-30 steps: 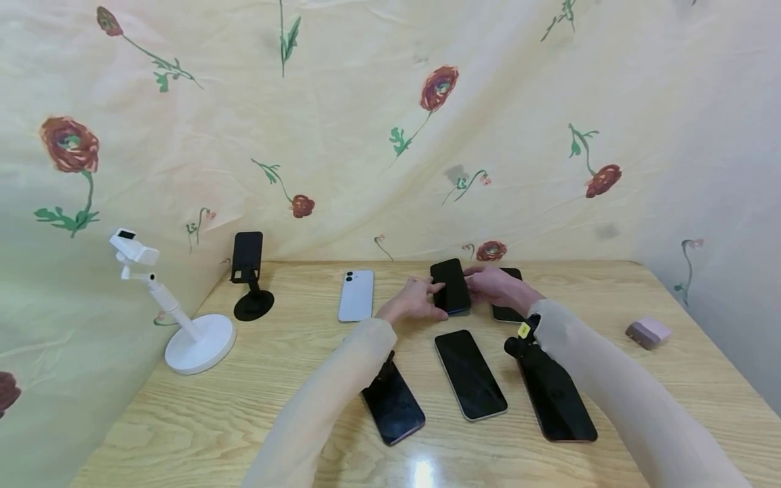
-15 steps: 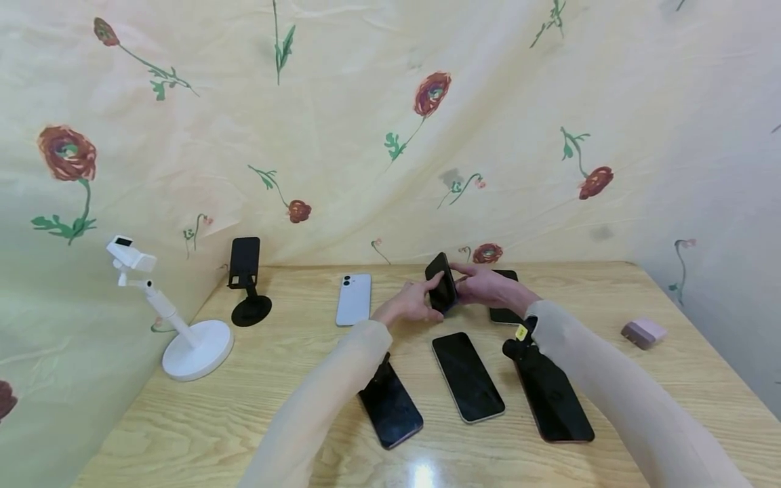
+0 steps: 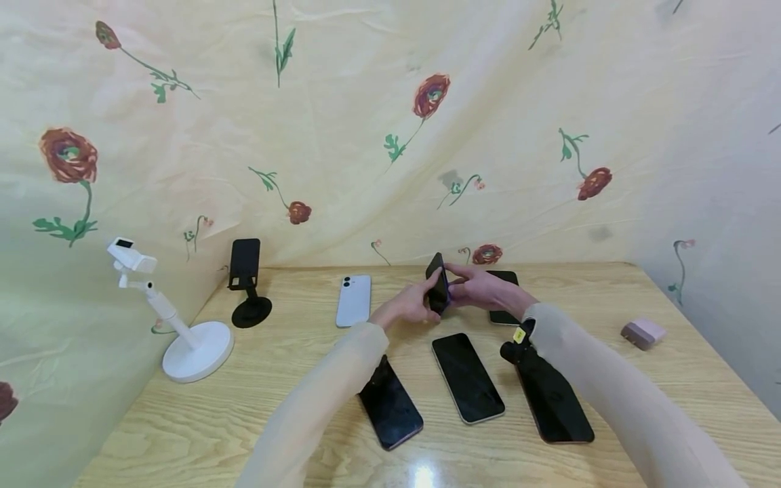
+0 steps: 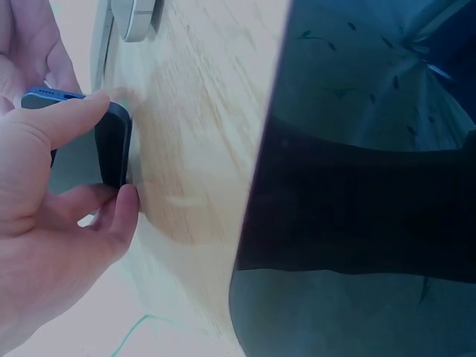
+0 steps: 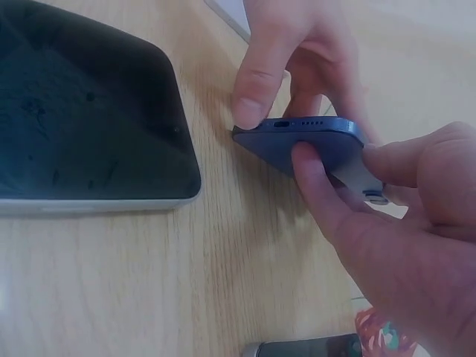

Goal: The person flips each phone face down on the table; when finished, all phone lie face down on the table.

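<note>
Both hands, left hand point(image 3: 410, 306) and right hand point(image 3: 482, 289), pinched a dark blue phone point(image 3: 437, 291) on edge above the table point(image 3: 293, 352).

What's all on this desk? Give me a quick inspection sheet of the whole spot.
Surface: wooden table, glossy.
Job's things: blue phone tipped up on edge.
Clutter: five more phones lying flat, white one face down; black stand; white stand; pink block.
Grippers: left hand and right hand both grip the blue phone.
Cables: nothing seen.
Surroundings: floral cloth behind.
</note>
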Tool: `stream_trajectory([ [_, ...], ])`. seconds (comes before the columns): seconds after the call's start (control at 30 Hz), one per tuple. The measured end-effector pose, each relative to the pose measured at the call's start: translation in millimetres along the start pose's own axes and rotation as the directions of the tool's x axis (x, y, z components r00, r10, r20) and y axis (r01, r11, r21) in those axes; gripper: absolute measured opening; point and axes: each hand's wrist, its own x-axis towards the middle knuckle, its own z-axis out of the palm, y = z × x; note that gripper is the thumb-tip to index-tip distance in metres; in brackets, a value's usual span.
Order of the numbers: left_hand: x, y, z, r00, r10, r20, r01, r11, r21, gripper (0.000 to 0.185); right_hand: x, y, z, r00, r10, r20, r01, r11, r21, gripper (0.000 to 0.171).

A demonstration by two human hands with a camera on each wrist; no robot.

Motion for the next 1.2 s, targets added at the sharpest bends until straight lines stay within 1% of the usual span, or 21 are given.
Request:
stream_trajectory([
  [0.2, -4.3, -0.9, -2.2, 1.0, 0.029, -0.01, -0.03, 0.997, -0.065, 0.102, 2.9, 1.0, 4.5, 1.0, 0.01, -0.013, -0.01, 1.0, 0.015, 0.073],
  [0.33, -8.2, -0.7, -3.9, 0.999, 0.028, -0.017, -0.03, 0.986, -0.167, 0.098, 4.7, 1.6, 8.0, 1.0, 0.003, -0.019, -0.002, 1.0, 0.031, 0.073],
  [0.47, -12.8, -1.1, -4.4, 1.0, 0.013, -0.027, -0.02, 0.959, -0.281, 0.096, 7.1, 1.6, 12.2, 1.0, -0.004, -0.027, 0.005, 0.999, 0.031, 0.072],
  [0.67, -15.9, -3.3, -4.4, 1.0, 0.01, -0.026, -0.02, 0.902, -0.432, 0.096, 10.5, 0.3, 17.6, 0.999, 0.004, -0.054, -0.004, 1.0, -0.002, 0.072],
  [0.73, -16.3, -3.8, -4.8, 1.0, 0.0, -0.026, -0.012, 0.889, -0.457, 0.095, 11.5, 0.1, 18.6, 0.997, 0.012, -0.07, -0.012, 1.0, -0.002, 0.072],
  [0.83, -16.6, -5.2, -5.2, 1.0, -0.02, -0.023, 0.007, 0.881, -0.473, 0.094, 13.1, 0.1, 20.2, 0.996, 0.014, -0.087, -0.015, 1.0, -0.003, 0.071],
  [0.9, -17.8, -5.1, -5.8, 0.999, -0.036, -0.018, 0.022, 0.868, -0.496, 0.093, 14.6, 0.6, 21.3, 0.996, 0.01, -0.089, -0.011, 1.0, -0.007, 0.071],
  [1.07, -21.5, -2.9, -8.6, 0.998, -0.055, -0.002, 0.044, 0.824, -0.565, 0.093, 16.9, 1.4, 24.0, 0.997, -0.001, -0.082, -0.002, 0.999, -0.047, 0.071],
  [1.2, -24.1, -3.7, -10.1, 0.998, -0.06, 0.006, 0.052, 0.798, -0.6, 0.091, 17.6, 3.1, 26.6, 0.996, 0.0, -0.084, -0.007, 0.996, -0.089, 0.07],
])
